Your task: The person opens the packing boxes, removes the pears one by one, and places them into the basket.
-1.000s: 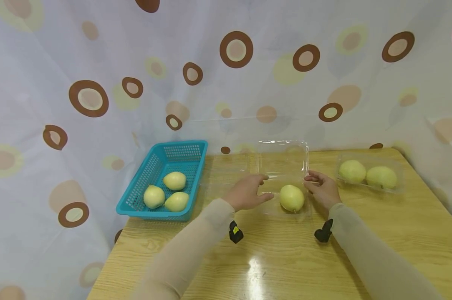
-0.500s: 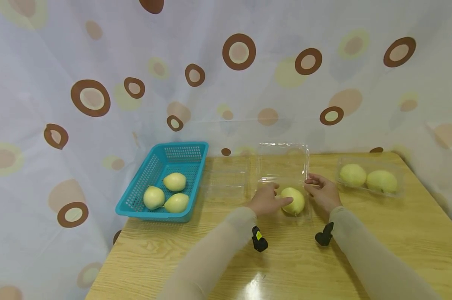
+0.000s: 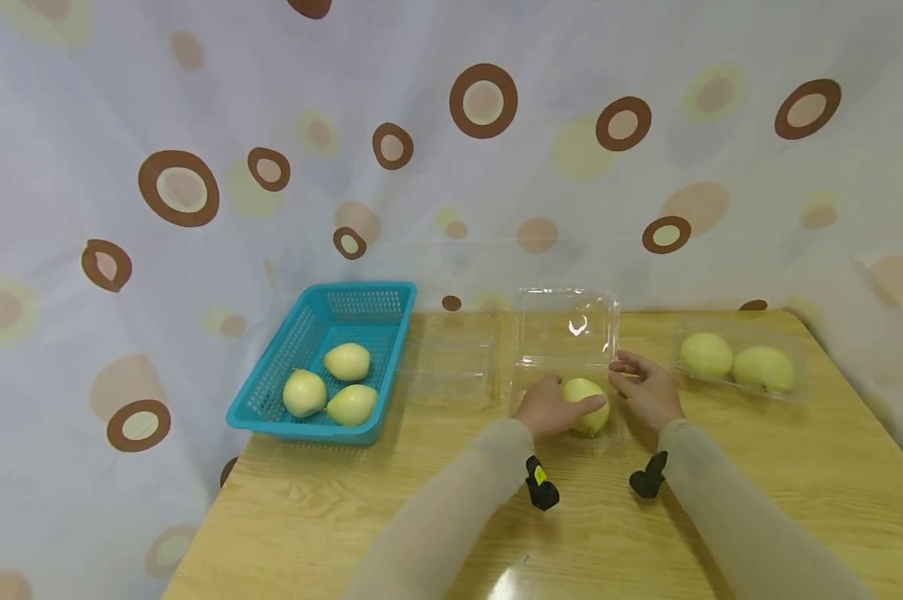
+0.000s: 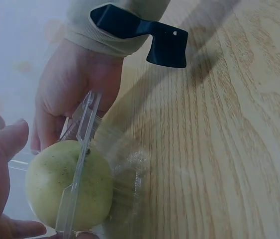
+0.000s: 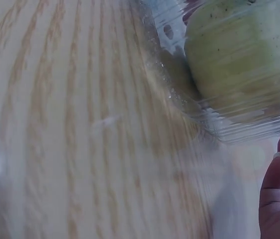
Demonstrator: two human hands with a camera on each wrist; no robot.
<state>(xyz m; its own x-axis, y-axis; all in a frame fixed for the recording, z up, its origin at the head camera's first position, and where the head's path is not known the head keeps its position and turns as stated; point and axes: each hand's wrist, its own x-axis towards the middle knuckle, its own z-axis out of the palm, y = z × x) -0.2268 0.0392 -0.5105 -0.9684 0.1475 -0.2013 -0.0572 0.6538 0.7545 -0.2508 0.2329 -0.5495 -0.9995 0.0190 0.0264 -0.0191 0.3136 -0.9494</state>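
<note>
A pale yellow-green pear (image 3: 588, 407) sits in the near part of a clear plastic clamshell box (image 3: 567, 333), whose lid stands raised at the back. My left hand (image 3: 552, 406) is at the pear's left, thumb stretched out over it. In the left wrist view the thumb (image 4: 11, 139) is straight and looks apart from the pear, seen through the clear plastic; finger contact is unclear. My right hand (image 3: 646, 387) holds the box's right edge between thumb and fingers. Only those fingertips (image 5: 276, 174) show beside the box in the right wrist view.
A blue basket (image 3: 244, 412) with several pears stands at the left. Between it and the box lies another clear container (image 3: 451, 358). A clear box (image 3: 800, 358) holding two pears is at the right. A patterned curtain (image 3: 421, 200) hangs behind the wooden table (image 3: 308, 517).
My left hand has moved right, from the gap left of the pear to the pear itself, its thumb now over it. The right hand has stayed at the box's edge.
</note>
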